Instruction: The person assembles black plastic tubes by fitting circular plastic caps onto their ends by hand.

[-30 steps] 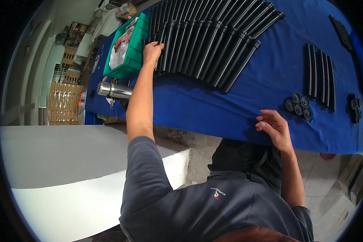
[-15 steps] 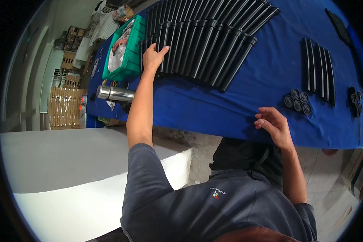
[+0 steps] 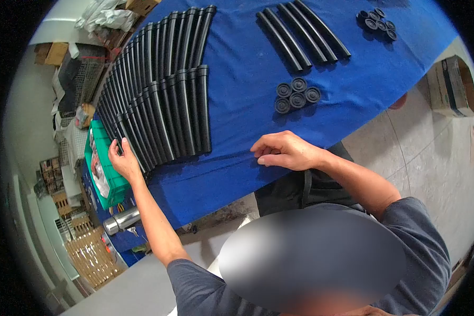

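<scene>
Black collared tubes (image 3: 188,113) lie fanned in two overlapping rows on the blue cloth (image 3: 231,116); the nearer row's lower ends point toward the person. Left hand (image 3: 125,162) at the left end of the fan, just beside the lowest tubes, thumb and forefinger spread; contact with a tube cannot be told. Right hand (image 3: 289,151) well apart from the fan, to its right, by the cloth's near edge; fingers half-curled, thumb slightly apart from them. Green crate (image 3: 118,194) adjoins the left hand, with a steel bottle (image 3: 122,221) near its lower end. Five round black caps (image 3: 298,99) are clustered beyond the right hand; farther out, slimmer black tubes (image 3: 280,42) lie side by side, with a second cap cluster (image 3: 373,25) to their right.
</scene>
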A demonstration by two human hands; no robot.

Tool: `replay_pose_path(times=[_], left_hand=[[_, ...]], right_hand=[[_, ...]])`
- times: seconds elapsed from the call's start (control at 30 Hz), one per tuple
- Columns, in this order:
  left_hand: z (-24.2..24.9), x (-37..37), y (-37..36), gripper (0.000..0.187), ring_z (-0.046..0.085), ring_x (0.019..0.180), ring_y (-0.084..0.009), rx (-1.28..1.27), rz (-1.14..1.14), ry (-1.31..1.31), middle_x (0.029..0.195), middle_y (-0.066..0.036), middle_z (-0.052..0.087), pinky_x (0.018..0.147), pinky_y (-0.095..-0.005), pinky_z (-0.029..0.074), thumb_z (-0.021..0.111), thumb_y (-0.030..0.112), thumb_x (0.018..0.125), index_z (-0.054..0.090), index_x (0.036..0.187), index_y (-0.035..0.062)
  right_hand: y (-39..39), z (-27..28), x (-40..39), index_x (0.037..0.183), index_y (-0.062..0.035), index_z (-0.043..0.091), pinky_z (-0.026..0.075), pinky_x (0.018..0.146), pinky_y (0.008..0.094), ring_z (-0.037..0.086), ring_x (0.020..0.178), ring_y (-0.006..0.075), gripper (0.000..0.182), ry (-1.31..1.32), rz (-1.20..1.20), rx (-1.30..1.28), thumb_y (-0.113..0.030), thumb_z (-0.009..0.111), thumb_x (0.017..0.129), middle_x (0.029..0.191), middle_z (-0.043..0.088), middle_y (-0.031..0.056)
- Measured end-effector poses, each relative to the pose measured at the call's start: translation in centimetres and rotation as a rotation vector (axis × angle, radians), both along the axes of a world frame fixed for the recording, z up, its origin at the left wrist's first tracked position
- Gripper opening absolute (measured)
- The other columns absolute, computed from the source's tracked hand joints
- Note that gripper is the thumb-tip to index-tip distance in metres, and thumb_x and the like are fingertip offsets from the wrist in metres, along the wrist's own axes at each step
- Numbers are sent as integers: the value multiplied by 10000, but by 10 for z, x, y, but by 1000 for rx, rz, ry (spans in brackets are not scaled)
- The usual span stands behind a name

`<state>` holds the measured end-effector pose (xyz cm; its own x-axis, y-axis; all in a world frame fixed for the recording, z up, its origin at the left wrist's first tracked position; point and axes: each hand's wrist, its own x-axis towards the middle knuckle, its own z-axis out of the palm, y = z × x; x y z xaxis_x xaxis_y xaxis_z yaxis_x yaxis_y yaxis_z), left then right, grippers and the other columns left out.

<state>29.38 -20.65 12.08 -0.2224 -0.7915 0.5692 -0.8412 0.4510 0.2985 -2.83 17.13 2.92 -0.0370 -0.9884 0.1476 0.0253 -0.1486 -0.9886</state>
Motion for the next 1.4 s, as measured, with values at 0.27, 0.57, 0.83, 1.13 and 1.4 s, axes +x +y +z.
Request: replay_pose_path(times=[0.27, 0.57, 0.83, 1.13, 1.4], left_hand=[[8, -146, 110, 275, 699, 1053, -209, 182, -574, 124, 1183, -124, 718, 832, -316, 597, 763, 95, 930, 728, 1186, 2], [-43, -314, 151, 251, 716, 866, -274, 403, -1053, 62, 980, -141, 712, 784, -365, 577, 634, 67, 947, 730, 1178, 88], [-66, -392, 148, 305, 685, 898, -288, 582, -1014, -270, 936, -140, 692, 859, -415, 535, 592, 272, 1010, 668, 1265, 124], [-78, -402, 126, 387, 737, 1041, -337, 587, -846, -280, 1073, -187, 760, 914, -452, 564, 692, 392, 931, 704, 1194, 108], [-59, -363, 102, 353, 745, 672, -243, 685, -635, -221, 819, -143, 758, 690, -373, 594, 610, 239, 912, 749, 1206, 101]], right_hand=[[2, 1, -2, 1080, 22, 694, 576, 770, 383, 720, 868, 253, 244, 64, 29, -29, -191, 711, 962, 957, 712, 154], [2, -1, -1, 1084, 26, 694, 579, 775, 385, 727, 868, 265, 248, 62, 14, -43, -187, 712, 958, 939, 715, 160], [2, 2, -3, 1098, 28, 688, 584, 766, 383, 728, 866, 253, 247, 70, 36, -21, -179, 707, 967, 946, 715, 156], [3, 2, -4, 1109, 30, 685, 578, 779, 389, 728, 882, 272, 255, 59, 30, -20, -182, 704, 969, 984, 716, 168], [2, 3, -2, 1109, 27, 691, 564, 788, 413, 720, 892, 310, 265, 81, 13, -18, -185, 719, 952, 1005, 722, 180]])
